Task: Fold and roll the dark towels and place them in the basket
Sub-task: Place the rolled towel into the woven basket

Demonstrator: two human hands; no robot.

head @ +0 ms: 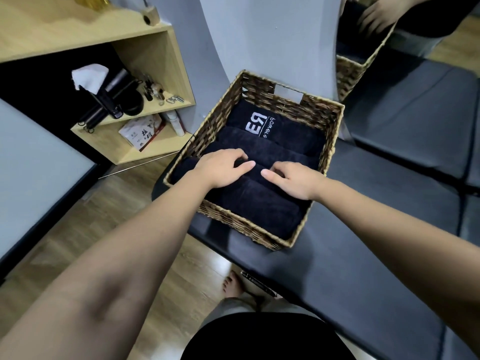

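Now: both hands in basket [333, 141] on bench [363, 255] | left hand [220, 166], right hand [291, 179] curled, fingers gripping middle dark towel roll [259, 166] | roll's long axis runs left-right, directly under hands, left slightly nearer | four rolls in.

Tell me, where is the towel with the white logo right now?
In the head view, the logo towel lies rolled at the far end of the wicker basket, behind the other dark towels and beyond both hands.
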